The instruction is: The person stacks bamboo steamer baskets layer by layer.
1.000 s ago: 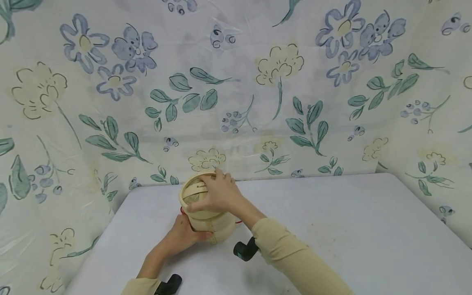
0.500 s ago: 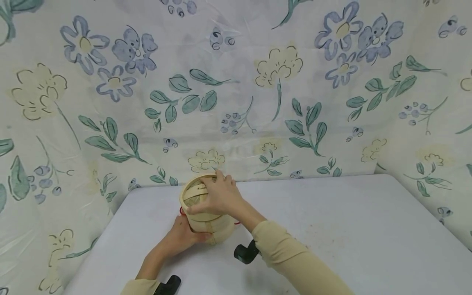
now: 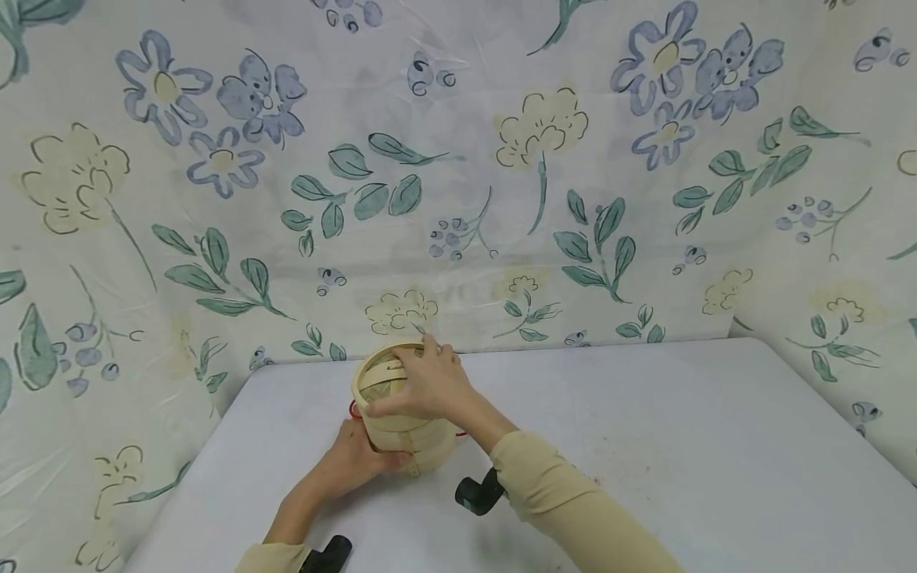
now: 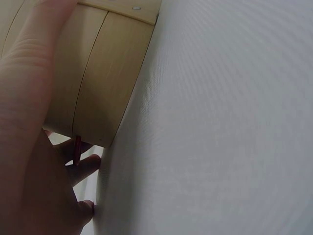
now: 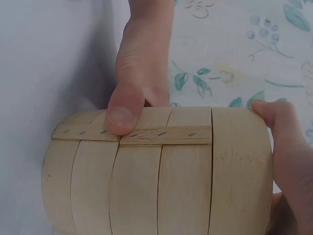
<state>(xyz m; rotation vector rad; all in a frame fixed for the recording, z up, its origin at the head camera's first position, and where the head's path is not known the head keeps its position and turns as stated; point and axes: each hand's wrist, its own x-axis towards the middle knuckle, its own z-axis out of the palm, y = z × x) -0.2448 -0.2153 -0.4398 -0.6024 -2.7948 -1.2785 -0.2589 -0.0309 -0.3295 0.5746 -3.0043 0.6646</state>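
A small round bamboo steamer (image 3: 430, 446) stands on the white table, its pale wall stapled along a seam strip (image 5: 168, 135). On top is its lid (image 3: 380, 372), with a woven face and a raised rim, tilted towards the left. My left hand (image 3: 351, 461) grips the steamer's body low on its left side, thumb (image 5: 124, 110) across the seam strip and fingers behind. My right hand (image 3: 428, 383) spans the lid, thumb on the near rim and fingers over the far side. Red cord (image 3: 354, 409) shows beside the left hand; more cord (image 3: 462, 434) shows at the right.
The white table (image 3: 645, 430) carries a few small brownish specks right of the steamer. A floral cloth (image 3: 458, 175) hangs behind and at the sides. Black wrist devices sit near the right sleeve (image 3: 478, 491) and the left sleeve (image 3: 328, 553).
The lid and my right hand have sunk slightly and shifted a little to the right. My left hand keeps its grip on the steamer's body.
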